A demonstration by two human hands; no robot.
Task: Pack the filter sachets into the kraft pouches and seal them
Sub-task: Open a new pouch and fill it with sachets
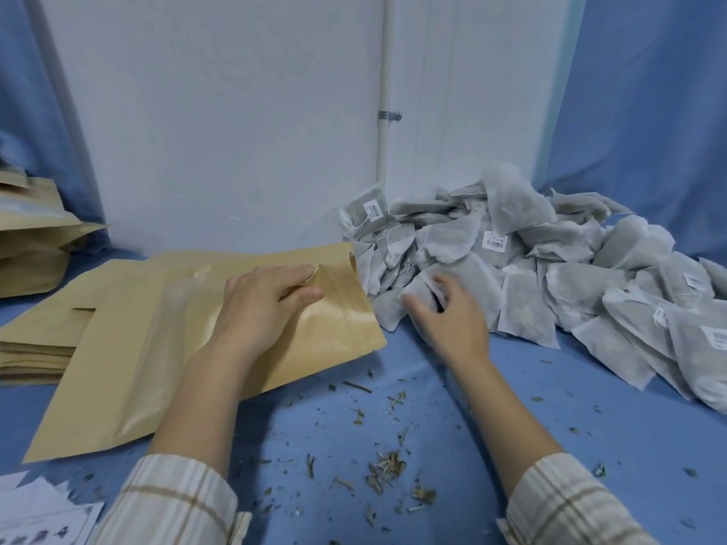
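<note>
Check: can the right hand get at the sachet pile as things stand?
Probably yes: the right hand is already at the near edge of the sachet pile, fingers spread over a sachet, with nothing between them.

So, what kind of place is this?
Probably a small hand-packing workroom: a heap of grey filter sachets, a stack of flat brown kraft pouches and dried herb crumbs on a blue-covered table.
</note>
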